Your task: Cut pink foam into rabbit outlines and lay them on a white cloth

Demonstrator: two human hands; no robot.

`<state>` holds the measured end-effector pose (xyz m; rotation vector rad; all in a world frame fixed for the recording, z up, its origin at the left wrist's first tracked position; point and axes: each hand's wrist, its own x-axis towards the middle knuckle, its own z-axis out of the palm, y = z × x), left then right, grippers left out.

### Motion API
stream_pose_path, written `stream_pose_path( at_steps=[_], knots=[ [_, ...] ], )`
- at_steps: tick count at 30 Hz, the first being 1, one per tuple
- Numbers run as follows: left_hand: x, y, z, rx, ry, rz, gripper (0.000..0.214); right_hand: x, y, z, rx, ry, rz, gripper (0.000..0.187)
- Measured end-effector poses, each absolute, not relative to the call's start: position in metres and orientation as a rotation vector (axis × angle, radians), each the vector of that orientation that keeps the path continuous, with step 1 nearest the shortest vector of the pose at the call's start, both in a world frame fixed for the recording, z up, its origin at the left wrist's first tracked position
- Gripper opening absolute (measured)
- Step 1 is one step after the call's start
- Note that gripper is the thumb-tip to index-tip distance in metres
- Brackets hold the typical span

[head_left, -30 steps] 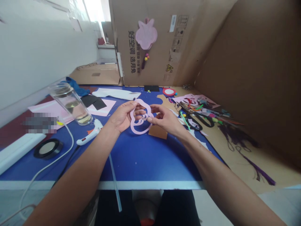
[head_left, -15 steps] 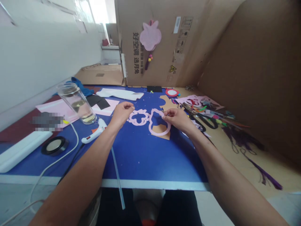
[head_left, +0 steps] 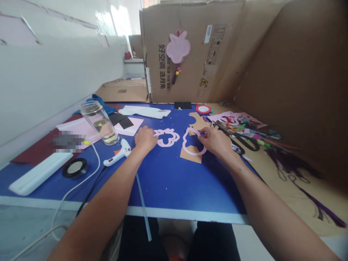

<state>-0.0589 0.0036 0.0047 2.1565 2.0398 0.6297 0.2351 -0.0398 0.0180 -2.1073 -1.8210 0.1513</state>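
My left hand (head_left: 145, 140) rests on the blue tabletop (head_left: 168, 181), fingers curled, its fingertips at the edge of a flower-shaped pink foam outline (head_left: 166, 138). My right hand (head_left: 214, 141) pinches the right side of a pink foam ring (head_left: 189, 148). That ring lies flat on a brown cardboard piece (head_left: 190, 156), and my fingers hide part of it. Left of my left hand lies a white hot glue gun (head_left: 117, 155), with a clear glue stick (head_left: 143, 204) running toward the table's near edge.
A glass of water (head_left: 100, 123) stands beyond the glue gun on pink paper. Black-handled scissors (head_left: 244, 143) and craft scraps lie to the right. A black tape roll (head_left: 75, 168) and a white bar (head_left: 40, 173) sit at left. Cardboard walls (head_left: 190, 54) stand behind.
Both pink pieces, held up together a second ago, now lie apart on the table. My left hand has drawn back from them, and the view has shifted slightly.
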Motion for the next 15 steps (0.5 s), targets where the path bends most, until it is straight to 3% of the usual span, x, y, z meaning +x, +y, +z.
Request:
stream_pose_path(
  at_steps=[9, 15],
  knots=[
    [-0.0603, 0.0069, 0.0005, 2.185, 2.077, 0.595, 0.014, 0.2379, -0.0391, 0.0108, -2.087, -1.831, 0.120, 0.029],
    [-0.0550, 0.0019, 0.0057, 2.210, 2.138, 0.450, 0.019, 0.2292, -0.0388, 0.0136, -1.833, -1.826, 0.027, 0.031]
  ],
)
